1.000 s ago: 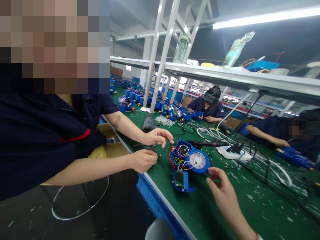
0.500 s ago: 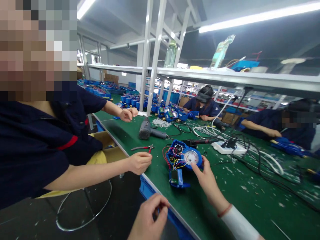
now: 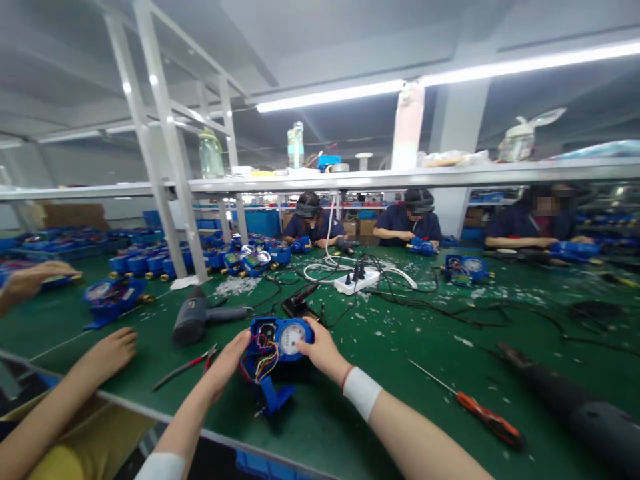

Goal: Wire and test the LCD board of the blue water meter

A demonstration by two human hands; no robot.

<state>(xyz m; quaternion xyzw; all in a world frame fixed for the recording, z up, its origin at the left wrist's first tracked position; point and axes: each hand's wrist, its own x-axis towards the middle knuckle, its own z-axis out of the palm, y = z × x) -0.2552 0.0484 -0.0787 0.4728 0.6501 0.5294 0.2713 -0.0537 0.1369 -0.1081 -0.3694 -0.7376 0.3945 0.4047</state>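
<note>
Along the green workbench (image 3: 400, 407), both hands are clamping an opened blue water meter (image 3: 290, 337) from either side near the front edge, the left hand (image 3: 226, 365) at its wired end, the right hand (image 3: 324, 350) beside its dial (blue cover (image 3: 273, 395) dangling, coloured wires (image 3: 264, 363) showing).

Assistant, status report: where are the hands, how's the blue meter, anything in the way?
Left hand and right hand holding open blue water meter from both sides. Coloured wires exposed. Red-handled pliers nearby, not touching it.
</note>
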